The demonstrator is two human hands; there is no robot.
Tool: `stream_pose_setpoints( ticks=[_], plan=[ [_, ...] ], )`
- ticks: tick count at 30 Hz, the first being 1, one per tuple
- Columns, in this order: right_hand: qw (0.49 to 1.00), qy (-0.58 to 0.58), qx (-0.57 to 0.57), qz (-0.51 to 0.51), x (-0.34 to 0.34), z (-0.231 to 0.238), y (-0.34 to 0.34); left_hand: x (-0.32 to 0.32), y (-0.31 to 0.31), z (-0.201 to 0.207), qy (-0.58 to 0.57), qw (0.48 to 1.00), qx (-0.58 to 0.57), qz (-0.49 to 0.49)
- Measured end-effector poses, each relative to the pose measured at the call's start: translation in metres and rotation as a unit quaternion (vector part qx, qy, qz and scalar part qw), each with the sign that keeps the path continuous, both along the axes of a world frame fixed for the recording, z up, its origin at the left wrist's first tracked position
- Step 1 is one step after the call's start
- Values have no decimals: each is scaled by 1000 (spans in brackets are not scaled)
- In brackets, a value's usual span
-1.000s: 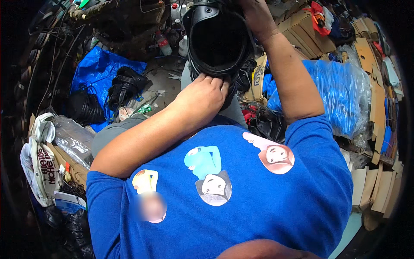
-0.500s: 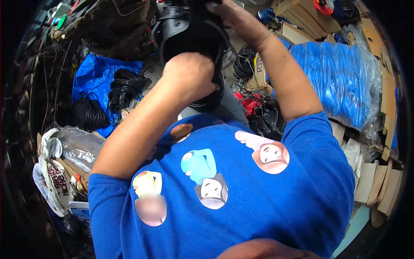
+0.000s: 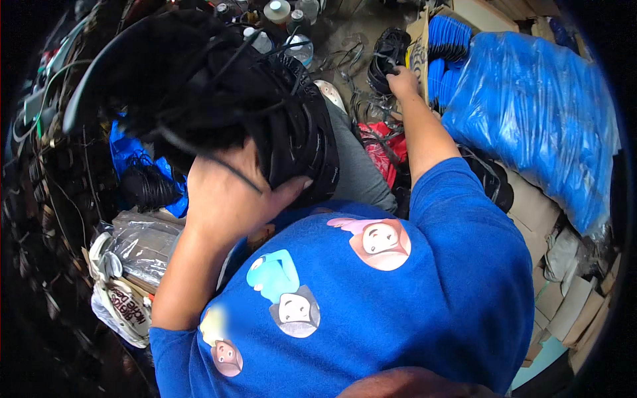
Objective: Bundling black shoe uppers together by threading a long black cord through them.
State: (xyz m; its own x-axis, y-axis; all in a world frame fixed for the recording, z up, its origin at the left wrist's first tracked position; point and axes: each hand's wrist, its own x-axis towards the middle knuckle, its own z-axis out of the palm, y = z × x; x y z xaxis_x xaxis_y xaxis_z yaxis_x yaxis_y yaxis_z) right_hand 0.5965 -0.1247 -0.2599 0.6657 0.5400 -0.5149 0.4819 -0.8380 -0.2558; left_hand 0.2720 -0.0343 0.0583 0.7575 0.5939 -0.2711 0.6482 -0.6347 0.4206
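Observation:
A large black bundle of layered, strap-like pieces point(image 3: 302, 136) leans over my lap, its upper left part smeared by motion. My left hand point(image 3: 229, 189) holds it from the near side, thumb stretched along the layers and the other fingers hidden beneath the black material. Far to the right, my right arm reaches out to a smaller black strapped bundle point(image 3: 389, 50) beside a cardboard box. My right hand point(image 3: 403, 84) has its fingers closed on the near end of that bundle; the fingertips are partly hidden. What kind of pieces these are, I cannot make out.
Several bottles point(image 3: 300, 48) stand beyond the large bundle. Blue flat pieces point(image 3: 449, 36) fill the box at the right, next to a big plastic-wrapped blue pack point(image 3: 531, 113). Red plastic point(image 3: 381, 149) lies near my knee. At the left lies a clear plastic-wrapped pack point(image 3: 142, 245).
My right hand has left the large black bundle and reached out right to the smaller one. The large bundle has tipped left and nearer, with my left hand still on it.

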Motion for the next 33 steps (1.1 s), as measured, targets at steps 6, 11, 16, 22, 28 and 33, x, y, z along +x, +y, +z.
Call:
stream_pose_setpoints(
  ticks=[6,11,16,22,28,33],
  plan=[
    [988,-80,-119,-59,13,-20,-18,25,12,-1,50,996,-60,-36],
    [812,166,-281,484,-48,-7,-59,46,16,0,64,995,-70,-33],
    [955,-23,-109,274,-22,-26,-37,57,13,4,121,990,-67,-38],
    [962,-67,-197,174,10,-53,4,56,11,0,106,993,-41,-35],
    [958,-88,-234,137,-4,-76,-4,49,16,-2,136,989,-49,-40],
    [947,-23,-243,209,-7,-18,27,26,21,-4,39,998,-39,-4]
  ],
)
